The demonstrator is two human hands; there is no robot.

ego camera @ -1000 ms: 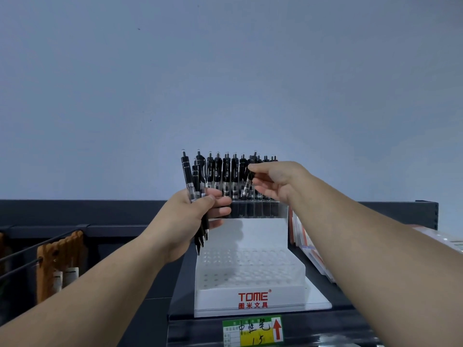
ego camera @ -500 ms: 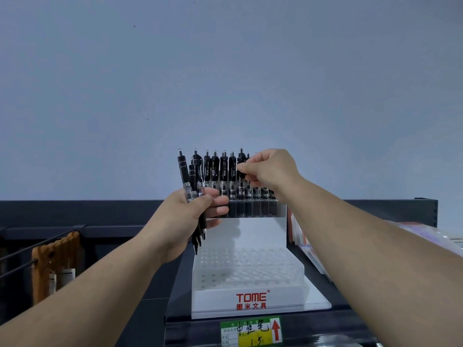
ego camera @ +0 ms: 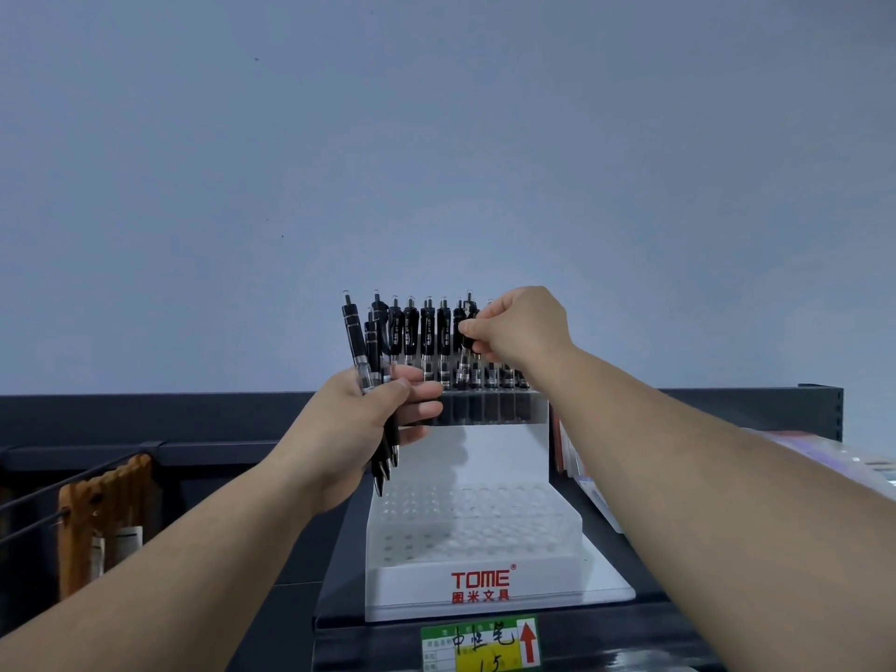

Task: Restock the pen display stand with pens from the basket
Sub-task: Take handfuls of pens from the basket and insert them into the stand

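Below both hands, the white display stand (ego camera: 475, 540) bears red print on its front lip: "TOME", with "图米文具" under it. Lower still, on the front of the dark shelf (ego camera: 342, 565), a green and yellow price label (ego camera: 480, 645) carries handwritten "中性笔", a "15" and a red arrow pointing up.

The left hand (ego camera: 359, 429) is curled round a small bundle of black pens (ego camera: 361, 346), tips down, caps above the thumb. The right hand (ego camera: 523, 332), just right of that bundle and a little higher, pinches the top of one black pen (ego camera: 468, 310) between thumb and forefinger. This pen is at the row of pens (ego camera: 427, 332) standing upright in the stand's back tier.

That hand hides the right end of the row, and the left fingers cover its left corner. The lower tiers, under the hands, show rows of open holes. Left of the left forearm, brown goods (ego camera: 97, 516) hang from a wire rail. Right of the right wrist, flat packets (ego camera: 562, 443) stand on edge. Print on the pen barrels is too small to read.
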